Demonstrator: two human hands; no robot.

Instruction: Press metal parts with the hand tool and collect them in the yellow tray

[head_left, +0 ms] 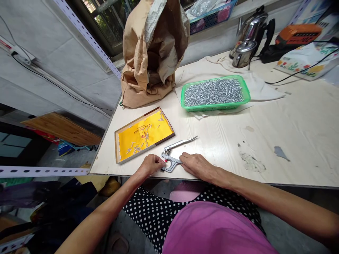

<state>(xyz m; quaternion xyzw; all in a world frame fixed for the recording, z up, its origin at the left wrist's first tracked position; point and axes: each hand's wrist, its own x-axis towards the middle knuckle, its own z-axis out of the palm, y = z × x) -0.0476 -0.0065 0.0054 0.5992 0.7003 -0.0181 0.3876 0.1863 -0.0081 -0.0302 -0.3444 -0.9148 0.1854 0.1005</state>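
Grey snap-fastener pliers (173,162) lie near the table's front edge, their handles spread apart and a small red part showing at the jaw. My right hand (197,165) is closed around the lower handle's end. At the jaw end, my left hand (153,164) has its fingertips pinched together; whatever is between them is hidden. Just beyond my left hand is a shallow box lid (145,135) with a yellow inside, holding several small metal pins. Farther back, a green plastic basket (215,106) is heaped with many similar small metal pieces.
A large brown paper bag (148,70) stands open at the back left. A steel kettle (251,26), a metal cup (243,54) and an orange box (298,35) are at the back right. White cloth (261,88) lies under the basket. A cable crosses the right side.
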